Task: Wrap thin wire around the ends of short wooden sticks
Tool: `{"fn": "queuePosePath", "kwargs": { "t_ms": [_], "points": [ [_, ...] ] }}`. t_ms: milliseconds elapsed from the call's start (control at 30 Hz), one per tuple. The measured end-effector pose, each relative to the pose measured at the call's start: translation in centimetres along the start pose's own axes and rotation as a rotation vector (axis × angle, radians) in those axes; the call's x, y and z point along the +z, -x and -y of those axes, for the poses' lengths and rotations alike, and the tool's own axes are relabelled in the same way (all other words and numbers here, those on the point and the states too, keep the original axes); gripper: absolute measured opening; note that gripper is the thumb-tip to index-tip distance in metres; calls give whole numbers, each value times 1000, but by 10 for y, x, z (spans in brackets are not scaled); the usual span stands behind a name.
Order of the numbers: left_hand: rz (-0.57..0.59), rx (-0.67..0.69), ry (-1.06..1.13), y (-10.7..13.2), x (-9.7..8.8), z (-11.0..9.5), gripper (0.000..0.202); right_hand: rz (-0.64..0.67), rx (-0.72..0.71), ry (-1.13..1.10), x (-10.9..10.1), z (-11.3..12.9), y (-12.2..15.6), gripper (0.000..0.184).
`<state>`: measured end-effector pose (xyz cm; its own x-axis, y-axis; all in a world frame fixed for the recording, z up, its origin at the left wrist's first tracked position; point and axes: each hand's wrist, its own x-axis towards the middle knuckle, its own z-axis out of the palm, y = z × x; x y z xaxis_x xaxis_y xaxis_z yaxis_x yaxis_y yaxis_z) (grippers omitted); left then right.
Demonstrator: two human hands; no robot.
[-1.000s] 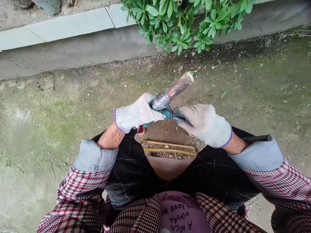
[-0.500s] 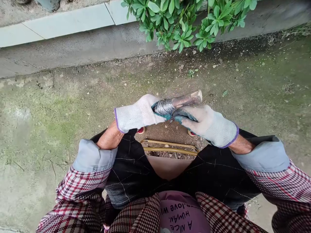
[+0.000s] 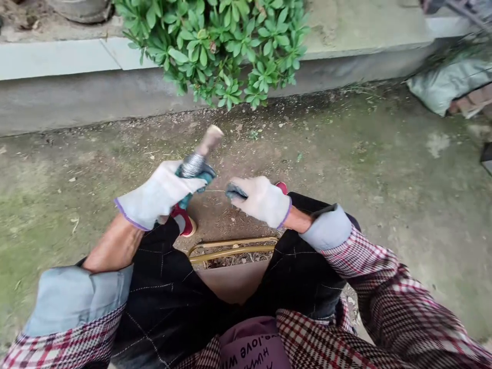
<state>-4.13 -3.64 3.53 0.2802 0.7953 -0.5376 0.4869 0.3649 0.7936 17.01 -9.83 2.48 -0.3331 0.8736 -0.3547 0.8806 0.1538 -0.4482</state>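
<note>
My left hand (image 3: 163,188), in a white glove with dark green fingers, is wrapped round a short wooden stick (image 3: 209,140). Silvery wire (image 3: 192,165) is wound in a thick coil round the stick, partly hidden by the fingers. The stick's bare end tilts up and to the right, slightly blurred. A thin strand of wire (image 3: 216,191) spans the gap between the hands. My right hand (image 3: 262,201), gloved the same way, is closed in a pinch on that strand, a little to the right of the left hand.
A leafy green shrub (image 3: 223,46) overhangs a low concrete wall (image 3: 77,97) ahead. A gold-coloured metal tube frame (image 3: 230,251) lies between my knees, above bare ground. Red shoes (image 3: 186,225) rest below my hands. A pale sack (image 3: 449,84) and bricks lie at the far right.
The hands have moved apart, and a wire strand now shows between them. The stick has turned to point more steeply upward. The view has shifted to the right.
</note>
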Motion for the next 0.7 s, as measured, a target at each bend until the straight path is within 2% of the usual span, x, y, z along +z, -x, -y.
{"fn": "queuePosePath", "kwargs": {
  "t_ms": [100,200,233,300,400,433,467,500,567,600,700],
  "points": [
    [-94,37,157,-10,-14,3,23,-41,28,-47,2,-7,-8,19],
    [-14,110,342,-16,-31,15,36,-106,41,-117,5,-11,-4,18],
    [-5,113,326,-17,-34,19,40,-116,42,-133,6,-11,0,18],
    [-27,95,133,-19,-33,27,45,-107,32,-133,8,-6,14,19],
    [-58,131,-424,-20,-8,39,32,-48,0,-42,9,7,40,20],
    [-43,164,-627,-19,6,44,23,-37,-2,-3,10,10,47,21],
    [-46,109,-832,-16,22,49,17,-33,3,30,12,11,53,22],
    [20,115,-946,-12,39,55,19,-36,15,54,13,11,58,23],
    [204,128,-977,2,66,67,20,-56,55,71,18,3,61,23],
    [255,155,-949,10,76,72,21,-66,83,66,20,-4,61,22],
    [321,214,-892,34,83,85,32,-78,164,-16,30,-26,58,17]
  ]
}}
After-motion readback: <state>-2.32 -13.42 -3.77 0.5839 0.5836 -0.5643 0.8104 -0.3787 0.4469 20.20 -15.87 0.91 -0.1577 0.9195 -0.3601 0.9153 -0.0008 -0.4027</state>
